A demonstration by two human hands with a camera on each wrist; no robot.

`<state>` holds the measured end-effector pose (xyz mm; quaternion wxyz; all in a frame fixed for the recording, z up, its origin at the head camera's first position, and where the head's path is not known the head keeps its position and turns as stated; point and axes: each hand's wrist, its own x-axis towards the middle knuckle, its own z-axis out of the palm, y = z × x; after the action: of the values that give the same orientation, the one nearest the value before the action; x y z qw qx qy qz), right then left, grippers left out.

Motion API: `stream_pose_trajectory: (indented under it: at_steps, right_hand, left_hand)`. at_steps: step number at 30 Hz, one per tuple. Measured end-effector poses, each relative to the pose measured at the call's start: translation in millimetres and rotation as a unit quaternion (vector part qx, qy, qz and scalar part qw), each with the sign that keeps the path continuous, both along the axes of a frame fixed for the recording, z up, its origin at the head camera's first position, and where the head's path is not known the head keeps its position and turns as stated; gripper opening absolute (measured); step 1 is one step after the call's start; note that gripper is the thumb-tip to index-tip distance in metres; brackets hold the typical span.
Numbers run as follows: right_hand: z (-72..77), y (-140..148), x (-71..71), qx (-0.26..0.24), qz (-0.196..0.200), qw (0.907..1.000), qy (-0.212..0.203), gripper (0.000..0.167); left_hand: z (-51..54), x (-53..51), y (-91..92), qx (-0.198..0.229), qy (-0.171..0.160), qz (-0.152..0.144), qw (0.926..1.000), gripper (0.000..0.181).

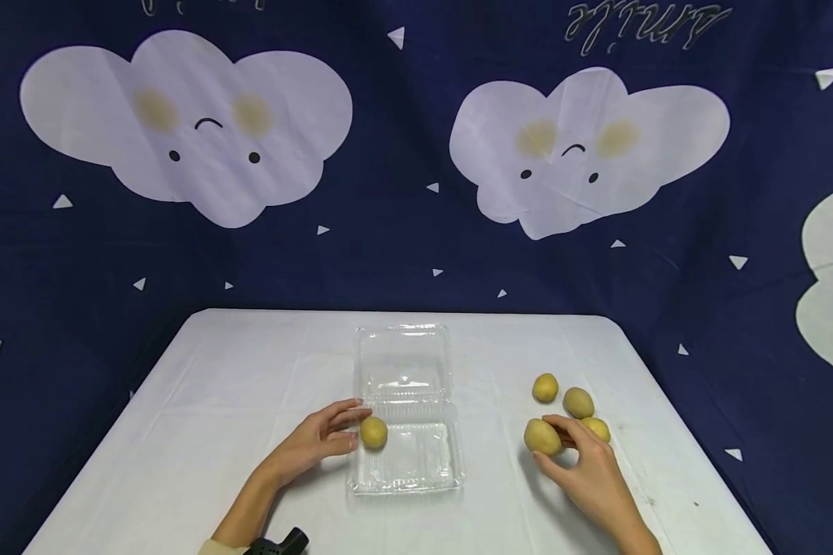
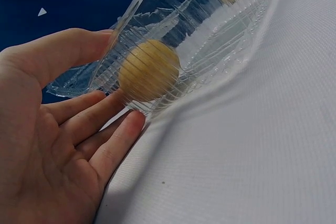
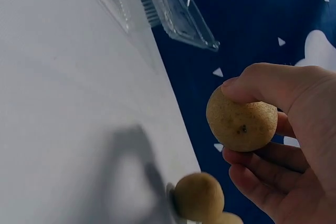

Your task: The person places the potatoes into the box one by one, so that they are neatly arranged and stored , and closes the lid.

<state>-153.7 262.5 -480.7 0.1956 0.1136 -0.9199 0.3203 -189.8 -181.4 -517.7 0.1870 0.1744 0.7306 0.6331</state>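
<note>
A clear plastic container (image 1: 406,462) lies with its lid (image 1: 403,362) raised at the back. One round yellow potato-like item (image 1: 373,432) sits inside at its left end, seen through the ribbed wall in the left wrist view (image 2: 149,71). My left hand (image 1: 312,443) touches the container's left side, thumb at the rim and fingers extended low on the wall. My right hand (image 1: 590,470) pinches another round item (image 1: 541,437) between thumb and fingers, held above the table; its dark spot shows in the right wrist view (image 3: 241,119).
Near the right hand, a small yellow item (image 1: 545,388), a browner one (image 1: 579,402) and another yellow one (image 1: 595,428) rest on the white-covered table (image 1: 250,370). A dark blue cloth (image 1: 403,254) with pale clouds hangs behind. A black wrist device (image 1: 281,543) shows at the bottom.
</note>
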Motion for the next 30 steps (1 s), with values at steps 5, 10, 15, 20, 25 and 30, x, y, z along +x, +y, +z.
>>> stream_pose_trajectory:
  at_steps: [5,10,15,20,25,30]
  right_hand:
    - [3.9,-9.9,-3.4,0.003,0.012,0.9999,-0.008,0.053]
    - [9.5,-19.3,-4.6,-0.016,0.038,0.9977,-0.053,0.053]
    - [13.5,-23.5,-5.9,-0.042,0.049,0.9937,-0.091,0.053]
    - [12.1,-27.4,-8.9,-0.048,0.063,0.9931,-0.086,0.054]
    - [9.1,-36.0,-10.8,-0.029,0.072,0.9951,-0.063,0.053]
    - [8.7,-46.8,-11.6,-0.053,0.092,0.9909,-0.083,0.053]
  left_hand:
    - [2.1,-0.7,1.1,-0.005,-0.003,0.002,1.0000,0.062]
    - [1.6,0.9,0.1,-0.001,-0.002,0.001,1.0000,0.062]
    - [2.1,0.2,0.2,0.000,-0.001,-0.001,1.0000,0.061]
    - [1.4,-1.4,0.5,-0.003,0.002,0.001,1.0000,0.061]
    - [0.0,-1.4,0.0,-0.002,0.004,-0.003,1.0000,0.061]
    - [-0.4,-0.4,-1.1,-0.003,0.006,-0.003,1.0000,0.061]
